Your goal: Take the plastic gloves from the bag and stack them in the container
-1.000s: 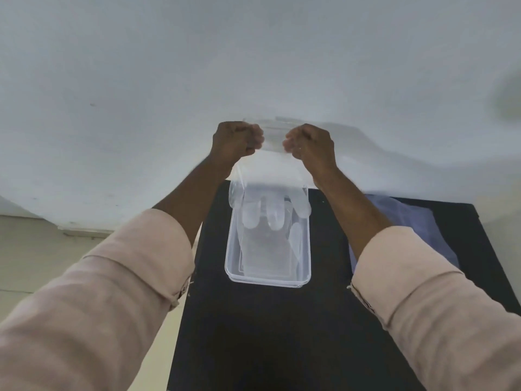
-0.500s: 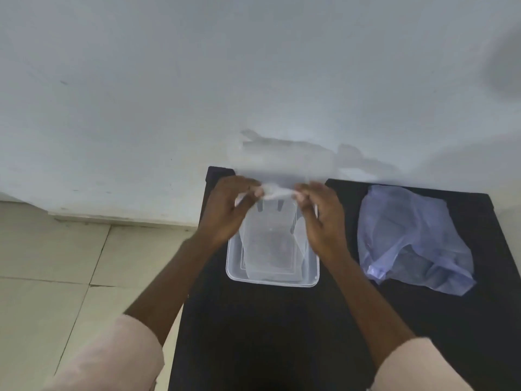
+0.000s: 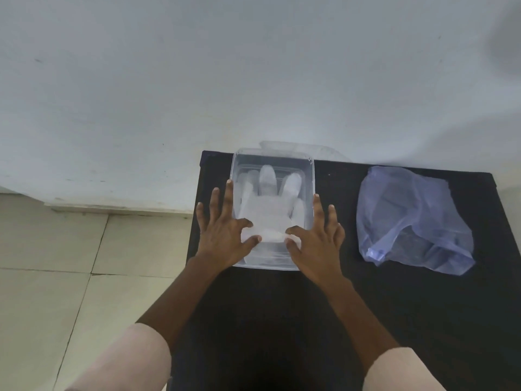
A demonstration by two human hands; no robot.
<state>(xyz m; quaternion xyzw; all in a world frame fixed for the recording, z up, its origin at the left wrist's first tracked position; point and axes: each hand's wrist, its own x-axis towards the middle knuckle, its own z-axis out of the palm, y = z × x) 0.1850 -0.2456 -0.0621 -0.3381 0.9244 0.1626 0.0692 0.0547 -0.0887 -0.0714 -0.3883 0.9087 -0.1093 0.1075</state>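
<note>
head view: i see the clear container [image 3: 310, 176] at the far edge of the black table [image 3: 366, 320], a plastic glove [image 3: 267, 213] lying flat inside. my left hand [image 3: 222, 235] and right hand [image 3: 315, 244] are spread, thumbs and forefingers pinching its cuff. the blue bag [image 3: 408, 218] sits well to the right.
</note>
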